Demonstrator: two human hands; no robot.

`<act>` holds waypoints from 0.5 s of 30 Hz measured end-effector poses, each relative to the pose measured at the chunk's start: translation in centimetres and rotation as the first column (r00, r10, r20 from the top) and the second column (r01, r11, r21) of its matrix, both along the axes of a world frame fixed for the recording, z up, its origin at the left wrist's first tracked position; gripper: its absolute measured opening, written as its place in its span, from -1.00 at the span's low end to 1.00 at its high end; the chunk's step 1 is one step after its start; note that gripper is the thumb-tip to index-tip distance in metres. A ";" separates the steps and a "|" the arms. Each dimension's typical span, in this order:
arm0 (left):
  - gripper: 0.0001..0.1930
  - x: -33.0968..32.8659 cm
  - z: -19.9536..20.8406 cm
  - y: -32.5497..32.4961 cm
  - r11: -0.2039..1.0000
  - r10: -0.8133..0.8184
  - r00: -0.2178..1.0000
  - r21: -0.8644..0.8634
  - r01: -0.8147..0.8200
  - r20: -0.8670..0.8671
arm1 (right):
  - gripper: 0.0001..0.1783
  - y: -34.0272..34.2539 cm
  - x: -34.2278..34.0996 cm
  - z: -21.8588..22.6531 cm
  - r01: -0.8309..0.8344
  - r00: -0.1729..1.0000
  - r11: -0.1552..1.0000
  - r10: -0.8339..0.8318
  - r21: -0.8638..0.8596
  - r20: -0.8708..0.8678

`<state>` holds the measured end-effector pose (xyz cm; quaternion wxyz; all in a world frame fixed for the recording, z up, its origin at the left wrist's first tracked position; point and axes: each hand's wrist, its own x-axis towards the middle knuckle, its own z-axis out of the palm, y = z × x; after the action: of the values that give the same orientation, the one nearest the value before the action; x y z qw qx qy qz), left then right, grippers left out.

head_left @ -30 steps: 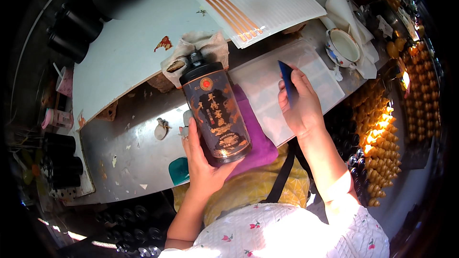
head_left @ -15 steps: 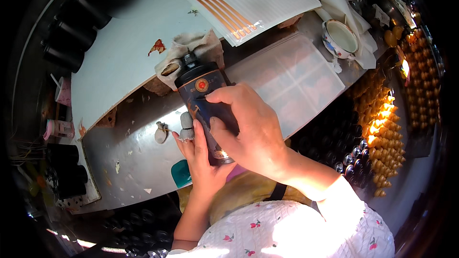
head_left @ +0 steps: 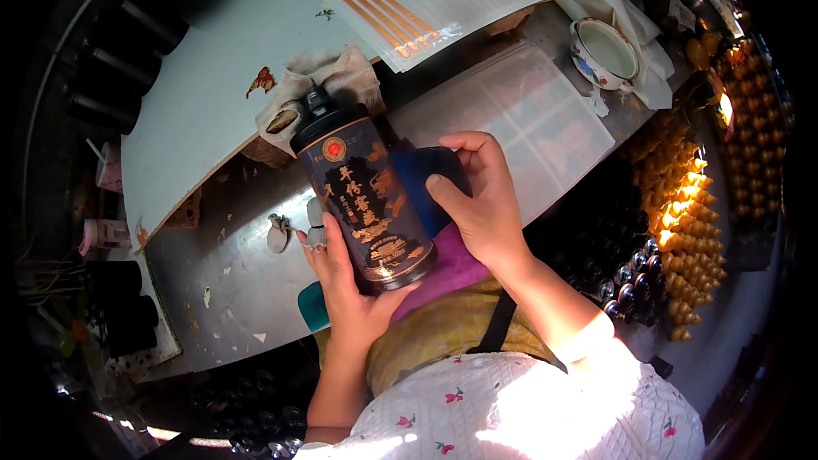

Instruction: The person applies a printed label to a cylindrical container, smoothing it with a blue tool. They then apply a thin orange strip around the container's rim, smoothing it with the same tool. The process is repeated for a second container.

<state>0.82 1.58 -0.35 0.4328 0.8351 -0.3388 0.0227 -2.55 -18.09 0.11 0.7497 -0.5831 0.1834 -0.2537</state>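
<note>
A black bottle (head_left: 362,204) with gold and red decoration leans in front of me, its narrow neck pointing away. My left hand (head_left: 348,302) is closed round its lower left side and base. Between the thumb and fingers of my right hand (head_left: 487,209) is a dark blue sheet (head_left: 433,187), its left edge against the bottle's right side; I cannot tell whether it is still attached there. Small grey coverings (head_left: 316,226) show at my left fingertips. Past the bottle's neck lies a crumpled whitish cloth (head_left: 345,77).
Copper-coloured strips (head_left: 371,4) lie on a white sheet at the back. A translucent plastic folder (head_left: 520,111) and an enamel cup (head_left: 605,55) are to the right. A small grey piece (head_left: 278,234) rests on the metal tabletop (head_left: 213,277). Black cylinders (head_left: 128,68) line the left.
My right hand has moved from the bottle's front to its right, drawing the blue sheet aside. Gold decoration on the front now shows. The bottle is still in my left hand.
</note>
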 end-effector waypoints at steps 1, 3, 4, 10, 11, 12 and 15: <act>0.15 0.1 0.3 0.6 0.999 0.008 1.000 0.049 -0.009 0.009 | -0.51 -0.2 -0.3 0.4 0.002 1.000 0.999 -0.002 -0.041 0.007; 0.02 -0.4 1.2 3.0 0.989 0.027 0.999 0.144 -0.031 0.029 | -0.53 -0.5 -1.7 2.2 0.006 1.000 0.992 -0.003 -0.125 0.026; -0.17 -1.0 2.4 4.2 0.962 0.063 0.998 0.267 -0.061 0.002 | -0.61 -1.3 -2.7 2.8 -0.098 0.994 0.929 0.109 -0.356 0.011; -0.31 -1.9 2.6 8.3 0.793 0.188 0.982 0.591 -0.150 -0.002 | -0.67 -1.9 1.5 7.4 -0.261 0.870 0.440 0.493 -0.860 -0.012; -0.30 -2.0 2.6 8.4 0.801 0.200 0.980 0.579 -0.156 -0.012 | -0.70 -2.1 3.3 7.9 -0.218 0.887 0.388 0.462 -0.895 -0.016; -0.32 -1.9 2.9 8.2 0.811 0.204 0.978 0.568 -0.142 -0.048 | -0.72 -2.3 5.9 7.7 -0.089 0.906 0.415 0.411 -0.906 0.099; -0.41 -1.6 3.5 7.4 0.846 0.209 0.969 0.522 -0.113 -0.130 | -0.76 -2.9 10.4 7.8 0.138 0.890 0.438 0.340 -0.889 0.305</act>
<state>-0.77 9.00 3.11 0.2220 0.9437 -0.2202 -0.1079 7.85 -21.01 7.92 0.3626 -0.8251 -0.1897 -0.3896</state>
